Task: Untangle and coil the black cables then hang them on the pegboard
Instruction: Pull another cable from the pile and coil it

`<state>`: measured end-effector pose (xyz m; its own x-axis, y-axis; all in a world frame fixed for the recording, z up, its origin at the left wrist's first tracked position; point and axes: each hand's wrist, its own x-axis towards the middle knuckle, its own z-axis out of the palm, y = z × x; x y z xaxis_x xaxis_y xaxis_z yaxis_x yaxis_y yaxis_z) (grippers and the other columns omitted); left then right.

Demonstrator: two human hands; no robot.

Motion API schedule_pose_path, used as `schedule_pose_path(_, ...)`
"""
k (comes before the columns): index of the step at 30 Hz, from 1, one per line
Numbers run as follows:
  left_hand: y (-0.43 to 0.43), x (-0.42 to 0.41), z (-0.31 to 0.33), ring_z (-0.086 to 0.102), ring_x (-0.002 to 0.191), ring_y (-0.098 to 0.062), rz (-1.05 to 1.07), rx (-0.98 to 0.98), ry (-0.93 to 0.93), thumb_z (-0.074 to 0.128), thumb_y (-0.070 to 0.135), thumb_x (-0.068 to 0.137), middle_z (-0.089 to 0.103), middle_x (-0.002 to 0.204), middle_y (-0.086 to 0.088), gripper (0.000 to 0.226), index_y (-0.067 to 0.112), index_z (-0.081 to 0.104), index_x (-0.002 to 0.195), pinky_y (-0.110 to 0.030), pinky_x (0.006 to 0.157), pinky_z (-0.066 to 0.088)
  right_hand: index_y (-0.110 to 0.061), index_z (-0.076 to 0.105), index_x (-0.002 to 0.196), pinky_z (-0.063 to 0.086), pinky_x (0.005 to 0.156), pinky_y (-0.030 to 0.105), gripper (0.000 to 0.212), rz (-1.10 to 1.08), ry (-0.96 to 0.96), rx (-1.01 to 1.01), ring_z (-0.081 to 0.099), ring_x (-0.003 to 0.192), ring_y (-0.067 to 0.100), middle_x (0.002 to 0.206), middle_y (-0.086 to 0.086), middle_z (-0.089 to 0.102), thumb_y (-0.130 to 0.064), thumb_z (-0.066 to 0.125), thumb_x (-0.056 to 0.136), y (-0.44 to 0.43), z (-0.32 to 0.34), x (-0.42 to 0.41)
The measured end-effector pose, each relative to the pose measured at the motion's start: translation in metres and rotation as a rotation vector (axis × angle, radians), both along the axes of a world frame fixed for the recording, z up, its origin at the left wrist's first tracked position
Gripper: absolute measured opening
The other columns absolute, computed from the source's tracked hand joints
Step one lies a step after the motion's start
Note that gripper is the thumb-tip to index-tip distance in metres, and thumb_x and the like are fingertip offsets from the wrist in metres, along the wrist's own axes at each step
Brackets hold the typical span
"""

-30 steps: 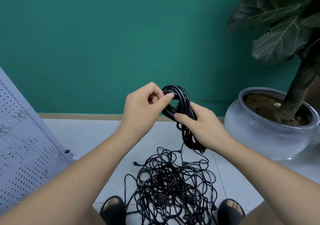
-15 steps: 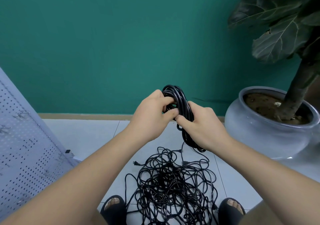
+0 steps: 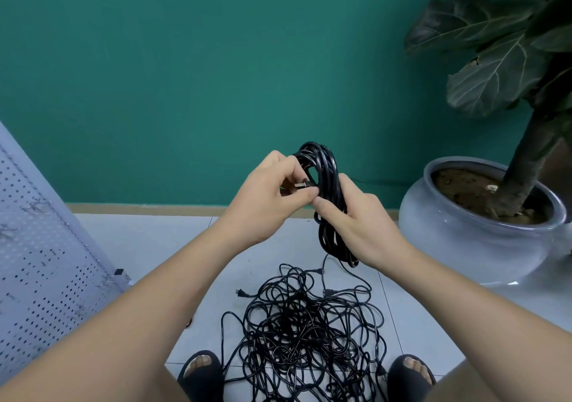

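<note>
Above tangled black cable pile (image 3: 303, 333) on floor, R hand (image 3: 359, 225) grips coiled black cable bundle (image 3: 325, 166); L hand (image 3: 266, 200) pinches its plug end (image 3: 301, 184).

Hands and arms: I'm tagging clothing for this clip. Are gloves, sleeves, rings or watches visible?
No. The left hand and right hand are ungloved; no rings, watch or wristband showing. The left forearm and right forearm are uncovered; no sleeve appears.

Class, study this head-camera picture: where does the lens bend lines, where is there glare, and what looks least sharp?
Head view: the wide lens bows the edge of the pegboard; small glare spots sit on the grey pot; the pegboard holes smear toward the left border, while the coiled cable is crisp; the light is soft and the shadows faint.
</note>
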<state>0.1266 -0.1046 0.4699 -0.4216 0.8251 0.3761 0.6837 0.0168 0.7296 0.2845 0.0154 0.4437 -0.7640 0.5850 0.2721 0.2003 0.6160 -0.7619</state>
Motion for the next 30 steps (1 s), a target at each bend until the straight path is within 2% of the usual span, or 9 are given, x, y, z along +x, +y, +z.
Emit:
schedule_pose_path(5,-0.001,0.001,0.003,0.048,0.077,-0.005,0.031,0.032,-0.095,0.075,0.028,0.096,0.051,0.093,0.003,0.024,0.017,0.059,0.082,-0.014,0.070,0.037,-0.032,0.059,0.108,0.053,0.083,0.038,0.017,-0.017,0.138,-0.078,0.064,0.084,0.019,0.092,-0.004,0.074,-0.050,0.059,0.108,-0.005,0.002,-0.002)
schedule_pose_path(8,-0.003,0.005,0.004,0.048,0.077,-0.009,0.017,0.025,-0.204,0.075,0.028,0.096,0.051,0.096,-0.007,0.028,0.012,0.058,0.081,-0.017,0.071,0.039,-0.029,0.064,0.111,0.055,0.095,0.046,0.018,-0.049,0.222,-0.142,0.069,0.098,0.022,0.101,-0.001,0.074,-0.046,0.060,0.108,-0.005,0.005,-0.005)
schedule_pose_path(10,-0.002,0.009,0.003,0.058,0.083,-0.019,0.002,0.022,-0.259,0.077,0.031,0.094,0.052,0.097,-0.008,0.032,0.013,0.057,0.077,-0.030,0.083,0.051,-0.025,0.064,0.106,0.054,0.093,0.045,0.022,-0.081,0.251,-0.153,0.067,0.097,0.024,0.099,0.001,0.073,-0.046,0.060,0.108,-0.003,0.006,-0.007)
schedule_pose_path(12,-0.003,0.014,0.003,0.065,0.095,-0.033,-0.004,0.019,-0.313,0.076,0.036,0.088,0.054,0.098,-0.009,0.032,0.015,0.056,0.072,-0.052,0.096,0.057,-0.021,0.063,0.101,0.053,0.085,0.040,0.025,-0.129,0.274,-0.182,0.065,0.090,0.020,0.093,-0.002,0.071,-0.045,0.059,0.107,0.000,0.008,-0.009)
schedule_pose_path(15,-0.004,0.019,0.002,0.062,0.095,-0.036,0.027,0.004,-0.327,0.074,0.036,0.081,0.054,0.098,-0.009,0.032,0.012,0.055,0.071,-0.060,0.097,0.054,-0.014,0.059,0.097,0.048,0.077,0.039,0.033,-0.174,0.249,-0.174,0.057,0.078,0.016,0.087,0.002,0.067,-0.046,0.059,0.106,0.007,0.009,-0.013)
schedule_pose_path(20,-0.006,0.008,-0.003,0.066,0.100,-0.034,0.063,-0.049,-0.399,0.075,0.024,0.090,0.058,0.103,-0.012,0.031,0.010,0.054,0.072,-0.049,0.093,0.056,-0.015,0.056,0.093,0.045,0.073,0.044,0.035,-0.182,0.204,-0.162,0.047,0.072,0.014,0.082,0.007,0.060,-0.047,0.060,0.104,0.015,0.010,-0.025)
schedule_pose_path(24,-0.009,-0.013,-0.012,0.067,0.095,-0.013,-0.023,-0.148,-0.637,0.068,0.027,0.099,0.066,0.088,0.005,0.028,0.023,0.056,0.075,-0.036,0.089,0.051,-0.021,0.057,0.099,0.052,0.078,0.047,0.027,-0.139,0.228,-0.117,0.055,0.079,0.027,0.087,0.011,0.065,-0.047,0.062,0.105,0.010,0.008,-0.026)
schedule_pose_path(27,-0.016,-0.027,-0.025,0.066,0.098,-0.010,-0.053,-0.251,-0.719,0.069,0.039,0.101,0.069,0.096,0.005,0.022,0.028,0.062,0.083,-0.035,0.089,0.048,-0.025,0.057,0.098,0.048,0.070,0.038,0.024,-0.129,0.228,-0.109,0.054,0.070,0.017,0.078,0.001,0.064,-0.046,0.068,0.102,0.001,0.005,-0.027)
schedule_pose_path(30,-0.023,-0.034,-0.036,0.064,0.091,-0.011,0.099,-0.232,-0.598,0.078,0.048,0.094,0.067,0.092,0.003,0.025,0.025,0.069,0.090,-0.030,0.081,0.048,-0.024,0.056,0.096,0.047,0.064,0.028,0.028,-0.098,0.228,-0.086,0.059,0.066,0.013,0.077,-0.005,0.068,-0.041,0.079,0.095,-0.013,0.004,-0.033)
